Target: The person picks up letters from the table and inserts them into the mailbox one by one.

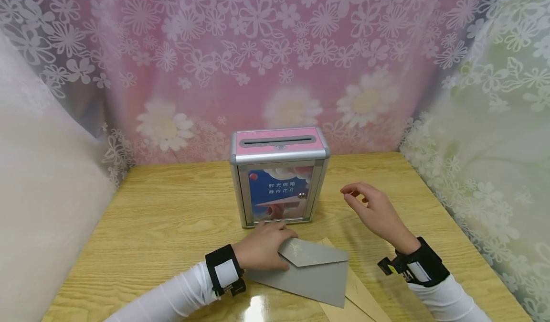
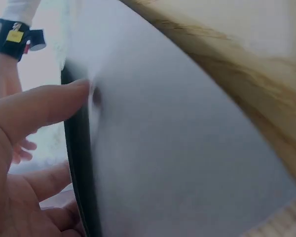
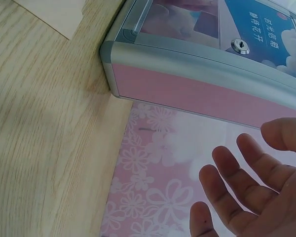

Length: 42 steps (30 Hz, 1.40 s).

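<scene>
My left hand (image 1: 264, 248) pinches a grey envelope (image 1: 320, 281) near its upper left edge, in front of the box. In the left wrist view the thumb (image 2: 44, 106) presses one face of the envelope (image 2: 172, 133), with fingers behind it. A tan envelope (image 1: 361, 295) lies partly hidden underneath. Beyond stands a silver-framed box (image 1: 279, 178) with a pink top, a slot (image 1: 277, 141) and a round lock (image 1: 302, 195) on its front. To the right of the box hovers my right hand (image 1: 378, 212), its fingers loosely bent around nothing.
The wooden table (image 1: 172, 217) carries everything. Behind it hangs a pink flowered curtain (image 1: 258, 73), with pale curtains at both sides. A corner of the tan envelope (image 3: 59, 15) shows in the right wrist view.
</scene>
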Each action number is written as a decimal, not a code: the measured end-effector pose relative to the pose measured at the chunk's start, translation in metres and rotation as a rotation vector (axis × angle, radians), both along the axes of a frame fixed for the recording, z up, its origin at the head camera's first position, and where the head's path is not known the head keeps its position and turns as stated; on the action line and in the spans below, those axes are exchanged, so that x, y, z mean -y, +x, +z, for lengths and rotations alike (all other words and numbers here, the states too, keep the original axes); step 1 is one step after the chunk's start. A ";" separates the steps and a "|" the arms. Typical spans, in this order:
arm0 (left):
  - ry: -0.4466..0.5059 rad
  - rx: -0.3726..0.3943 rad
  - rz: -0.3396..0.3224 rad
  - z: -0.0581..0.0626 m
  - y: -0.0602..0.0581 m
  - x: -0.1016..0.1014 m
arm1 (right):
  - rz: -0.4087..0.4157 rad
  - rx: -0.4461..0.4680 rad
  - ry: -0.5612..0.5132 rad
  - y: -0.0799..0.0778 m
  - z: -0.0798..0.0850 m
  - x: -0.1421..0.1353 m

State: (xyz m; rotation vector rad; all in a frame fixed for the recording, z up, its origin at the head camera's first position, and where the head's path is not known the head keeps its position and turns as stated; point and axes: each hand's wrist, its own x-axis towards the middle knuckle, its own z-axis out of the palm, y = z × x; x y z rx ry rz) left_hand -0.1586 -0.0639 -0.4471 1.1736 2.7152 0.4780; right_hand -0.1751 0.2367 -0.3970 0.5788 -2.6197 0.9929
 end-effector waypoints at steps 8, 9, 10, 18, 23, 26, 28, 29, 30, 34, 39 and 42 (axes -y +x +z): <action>0.016 0.023 0.003 0.009 -0.001 0.008 | 0.016 0.009 -0.002 0.001 -0.002 -0.001; 0.022 0.022 0.007 0.011 -0.002 0.009 | 0.017 0.010 -0.003 0.001 -0.002 -0.001; 0.032 0.022 0.012 0.013 -0.002 0.010 | 0.018 0.013 -0.005 0.001 -0.002 -0.001; 0.146 -0.047 0.062 0.032 -0.005 0.019 | 0.016 0.016 -0.011 0.002 -0.003 -0.002; 0.227 -0.073 0.106 0.045 -0.006 0.022 | 0.022 0.026 -0.013 0.001 -0.008 -0.003; 0.284 -0.086 0.115 0.052 -0.005 0.025 | 0.022 0.034 -0.016 0.001 -0.010 -0.003; 0.315 -0.095 0.113 0.056 -0.005 0.026 | 0.020 0.036 -0.015 0.001 -0.010 -0.004; 0.326 -0.098 0.113 0.058 -0.004 0.027 | 0.019 0.037 -0.014 0.002 -0.010 -0.004; 0.340 -0.099 0.111 0.060 -0.003 0.028 | 0.019 0.035 -0.013 0.002 -0.010 -0.004; 0.404 -0.091 0.108 0.069 -0.001 0.030 | 0.030 0.028 -0.011 0.004 -0.008 -0.004; 0.519 -0.060 0.119 0.081 0.003 0.032 | 0.101 0.034 -0.052 0.009 -0.005 0.000; 0.579 -0.052 0.122 0.087 0.005 0.032 | 0.145 0.023 -0.062 0.013 -0.001 0.005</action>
